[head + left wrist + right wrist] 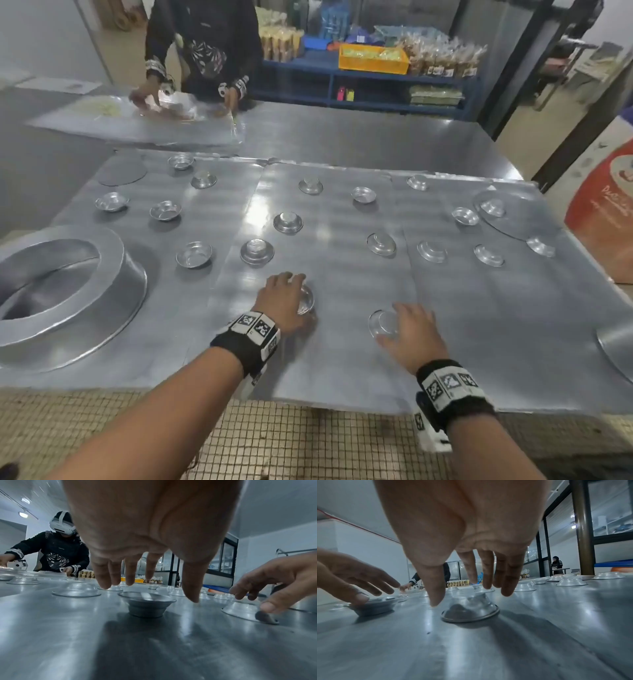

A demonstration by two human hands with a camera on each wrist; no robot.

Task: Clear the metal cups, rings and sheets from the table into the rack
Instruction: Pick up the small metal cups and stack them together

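Several small metal cups stand scattered over metal sheets (342, 370) on the table. My left hand (291, 284) hovers over an upright cup (306, 299) near the front; in the left wrist view its fingers (104, 580) hang spread above that cup (146, 604), thumb beside the rim, no grip. My right hand (400, 322) reaches over an upside-down cup (382, 323); in the right wrist view its thumb and fingers (486, 574) straddle this cup (471, 609) without closing on it. A large metal ring (65, 291) lies at the left.
Flat round discs lie at the back left (121, 171), right (513, 219) and front right edge (616, 342). Another person (202, 44) works on a sheet across the table. A blue shelf (370, 82) with a yellow crate stands behind. Tiled floor lies below the near edge.
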